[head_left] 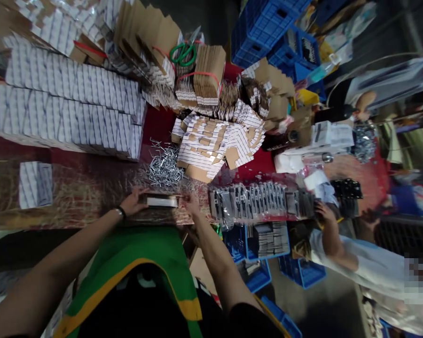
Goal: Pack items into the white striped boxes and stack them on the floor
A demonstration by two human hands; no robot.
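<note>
A small cardboard box with a white face lies at the front edge of the red bench, in front of me. My left hand is closed on its left end, fingers along the far side. At the opposite end, my right hand grips the same box, its fingertips slightly blurred. Just beyond lies a heap of loose metal fittings. Flattened striped cartons are piled behind them. Plastic-bagged parts stand in a row to the right of my right hand.
Stacked white boxes fill the back left, and a single box stands nearer. Green-handled scissors rest among carton bundles. Blue crates sit below the bench. On the right, a co-worker's hand reaches over bagged parts.
</note>
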